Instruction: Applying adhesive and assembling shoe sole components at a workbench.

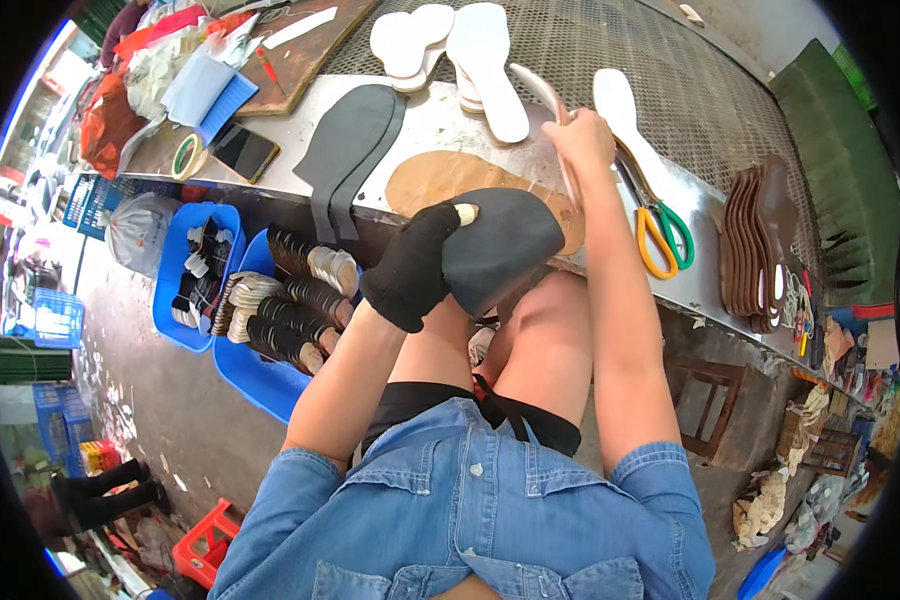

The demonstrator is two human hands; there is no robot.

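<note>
My left hand [407,268], in a black glove with bare fingertips, grips a dark grey sole-shaped sheet [500,245] over my lap, thumb on top. My right hand [582,145], bare, is closed around a thin, curved, pale pinkish insole-like piece [540,88], seen nearly edge-on above the bench. Under and behind the dark sheet lies a tan sole-shaped board [440,182]. Just right of my right wrist are scissors with orange and green handles [652,245], next to a white insole [620,105]. More dark sole sheets [355,130] are on the bench to the left.
White insoles [490,70] are stacked at the back of the metal bench [705,235]. Brown insoles [755,240] stand in a row at right. A phone [246,153] and tape roll [188,157] lie at left. Blue bins [232,225] of shoe parts stand on the floor.
</note>
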